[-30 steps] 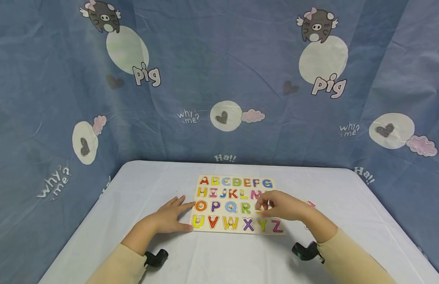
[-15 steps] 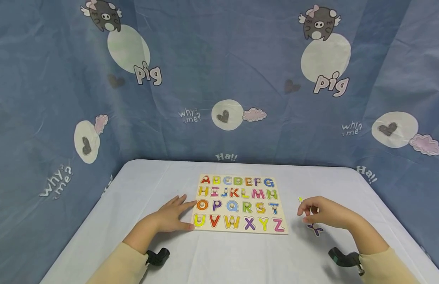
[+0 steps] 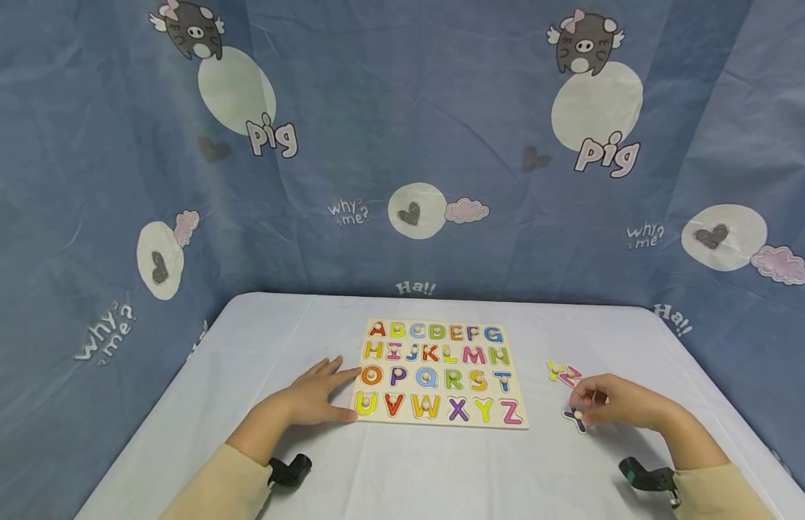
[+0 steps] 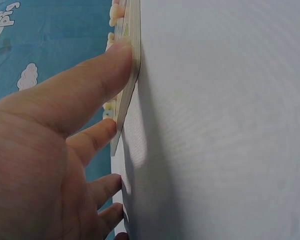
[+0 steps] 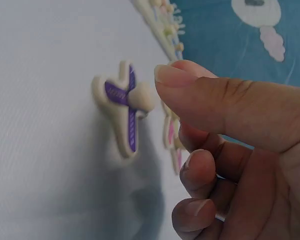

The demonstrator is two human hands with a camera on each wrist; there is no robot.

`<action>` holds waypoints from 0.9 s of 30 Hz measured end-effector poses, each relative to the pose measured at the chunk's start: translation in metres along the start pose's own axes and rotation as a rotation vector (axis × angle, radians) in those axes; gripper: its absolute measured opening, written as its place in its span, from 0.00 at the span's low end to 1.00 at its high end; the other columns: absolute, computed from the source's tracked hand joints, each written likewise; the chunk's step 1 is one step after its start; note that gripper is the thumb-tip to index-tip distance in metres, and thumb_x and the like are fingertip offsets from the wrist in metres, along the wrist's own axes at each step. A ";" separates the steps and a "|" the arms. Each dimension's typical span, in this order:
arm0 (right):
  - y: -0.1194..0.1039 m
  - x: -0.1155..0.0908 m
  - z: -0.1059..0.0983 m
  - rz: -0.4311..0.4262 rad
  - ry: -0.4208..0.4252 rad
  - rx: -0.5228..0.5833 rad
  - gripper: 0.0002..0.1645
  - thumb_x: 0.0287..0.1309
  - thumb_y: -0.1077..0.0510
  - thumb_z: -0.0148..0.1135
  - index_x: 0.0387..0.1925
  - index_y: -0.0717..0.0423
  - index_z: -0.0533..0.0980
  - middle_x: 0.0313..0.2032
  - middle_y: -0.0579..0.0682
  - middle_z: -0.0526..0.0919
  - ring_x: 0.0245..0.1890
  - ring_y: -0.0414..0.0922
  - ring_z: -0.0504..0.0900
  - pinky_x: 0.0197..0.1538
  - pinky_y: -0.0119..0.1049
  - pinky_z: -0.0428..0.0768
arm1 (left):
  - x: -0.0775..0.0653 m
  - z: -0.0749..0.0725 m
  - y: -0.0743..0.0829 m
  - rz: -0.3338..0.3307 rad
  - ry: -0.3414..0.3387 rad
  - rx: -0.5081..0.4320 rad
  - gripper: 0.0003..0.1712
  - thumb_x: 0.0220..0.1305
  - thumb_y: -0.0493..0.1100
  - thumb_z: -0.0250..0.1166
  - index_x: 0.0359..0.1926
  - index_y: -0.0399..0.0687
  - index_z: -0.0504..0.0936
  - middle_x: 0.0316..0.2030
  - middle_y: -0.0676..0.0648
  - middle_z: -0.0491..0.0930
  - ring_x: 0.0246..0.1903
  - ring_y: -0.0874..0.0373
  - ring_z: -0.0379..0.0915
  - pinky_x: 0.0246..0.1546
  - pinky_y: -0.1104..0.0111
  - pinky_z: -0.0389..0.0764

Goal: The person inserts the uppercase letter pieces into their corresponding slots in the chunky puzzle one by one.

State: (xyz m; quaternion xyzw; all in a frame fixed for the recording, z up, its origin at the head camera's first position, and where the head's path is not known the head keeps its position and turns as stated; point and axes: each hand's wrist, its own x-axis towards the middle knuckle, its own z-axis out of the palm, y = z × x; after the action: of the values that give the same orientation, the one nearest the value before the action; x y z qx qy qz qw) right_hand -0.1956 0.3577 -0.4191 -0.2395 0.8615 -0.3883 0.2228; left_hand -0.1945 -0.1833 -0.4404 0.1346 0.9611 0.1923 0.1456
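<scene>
A wooden alphabet puzzle board [image 3: 441, 426] lies on the white table, with colourful knobbed letters in rows. My left hand [image 3: 311, 396] rests at its left edge, fingers spread; in the left wrist view the thumb [image 4: 107, 70] touches the board's rim [image 4: 133, 55]. A purple letter X piece [image 3: 575, 421] with a round knob lies right of the board. Over it is my right hand [image 3: 613, 403], thumb and fingers bent near the knob [image 5: 141, 97]. In the right wrist view the thumb tip is beside the knob, with no grip visible.
Behind the X, a yellow letter Y piece [image 3: 555, 370] and a pink letter Z piece [image 3: 570, 376] lie close together. A blue cloth [image 3: 402, 144] with pig prints hangs behind the table. Black wrist devices [image 3: 646, 477] sit below both hands.
My right hand has moved from over the board to the right, then down and slightly nearer to the purple X, uncovering the Y and Z. My left hand has stayed at the board's edge.
</scene>
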 end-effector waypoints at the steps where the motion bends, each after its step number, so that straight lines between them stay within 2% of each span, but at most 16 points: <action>1: 0.002 0.000 0.000 0.007 -0.005 0.010 0.11 0.54 0.66 0.70 0.41 0.62 0.80 0.31 0.46 0.73 0.29 0.37 0.69 0.28 0.31 0.68 | 0.000 0.000 0.000 -0.001 0.001 -0.001 0.52 0.50 0.66 0.73 0.74 0.57 0.67 0.76 0.37 0.52 0.76 0.34 0.40 0.68 0.33 0.50; 5: 0.008 0.002 0.003 0.022 -0.022 0.029 0.09 0.56 0.66 0.69 0.40 0.62 0.80 0.30 0.46 0.72 0.29 0.36 0.69 0.30 0.30 0.68 | 0.000 0.000 0.000 -0.002 0.003 0.001 0.52 0.50 0.66 0.73 0.74 0.57 0.67 0.76 0.37 0.53 0.76 0.34 0.40 0.68 0.33 0.50; 18: 0.011 0.006 0.005 0.066 -0.017 -0.036 0.09 0.53 0.65 0.72 0.35 0.60 0.79 0.26 0.45 0.69 0.28 0.38 0.68 0.30 0.31 0.65 | 0.000 0.000 0.001 -0.007 0.003 0.006 0.52 0.50 0.67 0.73 0.74 0.58 0.67 0.76 0.37 0.53 0.76 0.34 0.40 0.67 0.32 0.51; 23: -0.001 0.009 0.005 0.062 -0.022 -0.044 0.09 0.54 0.63 0.73 0.34 0.58 0.79 0.25 0.44 0.69 0.27 0.37 0.68 0.29 0.30 0.66 | 0.000 0.000 0.001 -0.015 0.002 0.010 0.53 0.49 0.68 0.73 0.74 0.58 0.67 0.76 0.37 0.53 0.76 0.34 0.40 0.67 0.31 0.51; 27: -0.021 0.020 0.007 0.043 0.056 0.002 0.10 0.56 0.61 0.73 0.36 0.60 0.79 0.26 0.46 0.70 0.28 0.38 0.69 0.29 0.30 0.69 | 0.000 0.000 0.001 -0.015 0.003 0.015 0.53 0.49 0.68 0.73 0.74 0.58 0.67 0.76 0.37 0.53 0.75 0.34 0.41 0.67 0.31 0.51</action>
State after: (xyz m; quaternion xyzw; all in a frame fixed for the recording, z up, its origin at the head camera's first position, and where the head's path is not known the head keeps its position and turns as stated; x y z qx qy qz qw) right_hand -0.2025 0.3297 -0.4107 -0.2098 0.8719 -0.3909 0.2072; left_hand -0.1946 -0.1822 -0.4398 0.1282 0.9637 0.1843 0.1445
